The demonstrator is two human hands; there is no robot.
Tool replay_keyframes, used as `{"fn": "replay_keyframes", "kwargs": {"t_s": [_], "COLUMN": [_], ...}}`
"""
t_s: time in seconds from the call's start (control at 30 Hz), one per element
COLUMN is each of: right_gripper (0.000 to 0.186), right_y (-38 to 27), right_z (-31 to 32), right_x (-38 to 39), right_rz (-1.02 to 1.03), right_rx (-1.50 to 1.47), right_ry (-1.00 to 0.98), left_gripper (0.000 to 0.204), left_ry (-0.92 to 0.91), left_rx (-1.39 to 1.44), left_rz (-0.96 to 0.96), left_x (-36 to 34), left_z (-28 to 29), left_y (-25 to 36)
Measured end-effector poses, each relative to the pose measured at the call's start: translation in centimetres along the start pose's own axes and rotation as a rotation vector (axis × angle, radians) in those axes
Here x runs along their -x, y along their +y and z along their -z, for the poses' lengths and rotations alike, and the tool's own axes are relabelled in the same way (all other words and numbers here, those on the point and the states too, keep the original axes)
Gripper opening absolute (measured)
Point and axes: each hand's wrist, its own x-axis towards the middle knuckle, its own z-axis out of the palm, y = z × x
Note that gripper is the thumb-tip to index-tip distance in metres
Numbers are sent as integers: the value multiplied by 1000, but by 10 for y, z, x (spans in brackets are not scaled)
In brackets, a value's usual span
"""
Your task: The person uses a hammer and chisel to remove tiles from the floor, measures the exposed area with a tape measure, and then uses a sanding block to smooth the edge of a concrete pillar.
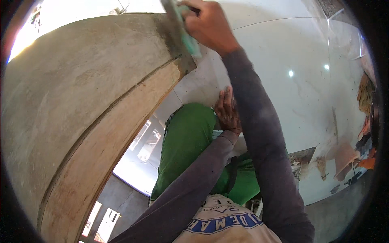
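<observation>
From where I stand, the person's right grip is closed around a flat grey trowel-like tool with a green handle, slightly blurred, up at the far end of a curved-looking grey plastered surface. The tool's long blade lies against that end, beside a darker patch of plaster. The left grip is open, fingers extended, palm down on glossy white tiles, just beside a knee in bright green trousers; the right dark-grey sleeve crosses close by, covering part of it.

Along the plaster's near edge runs a long tan board-like strip, set off by 1 dark groove. 2 bright spots of light shine on the tiles, and over to the right lie a crumpled brown cloth and a pinkish-orange piece whose kind I can't tell.
</observation>
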Motion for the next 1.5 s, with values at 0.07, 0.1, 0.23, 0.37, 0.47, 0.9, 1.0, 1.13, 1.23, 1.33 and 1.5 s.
{"fn": "replay_keyframes", "kwargs": {"t_s": [0.07,0.1,0.23,0.37,0.47,0.9,1.0,1.13,1.23,1.33,1.5], "right_gripper": [32,31,31,29,19,28,30,32,29,28,29], "right_y": [21,25,15,36,7,43,35,44,28,12,45], "right_z": [12,7,-14,-37,-24,-29,-26,-27,-15,-10,-15], "right_x": [56,83,109,22,-28,44,-18,13,102,106,3], "right_rz": [41,7,-64,117,33,64,52,121,16,-62,119], "right_rx": [80,74,-17,133,63,115,104,216,8,-34,117], "right_ry": [32,21,27,59,4,83,17,-45,-71,-111,72], "left_gripper": [79,78,75,72,70,78,82,78,71,61,67], "left_ry": [15,35,39,14,-14,-83,-85,-123,-13,131,-61], "left_rx": [-134,-121,-27,22,11,-11,-24,-70,63,-7,29], "left_rz": [-106,-110,-75,-48,-11,-5,-37,-58,-39,-55,-53], "left_x": [6,5,8,10,7,34,21,16,15,27,9], "left_z": [3,2,-3,-10,-6,-39,-25,-14,-10,-20,-16], "left_y": [1,-2,-11,-6,-8,-21,-10,-3,-17,-33,9]}}
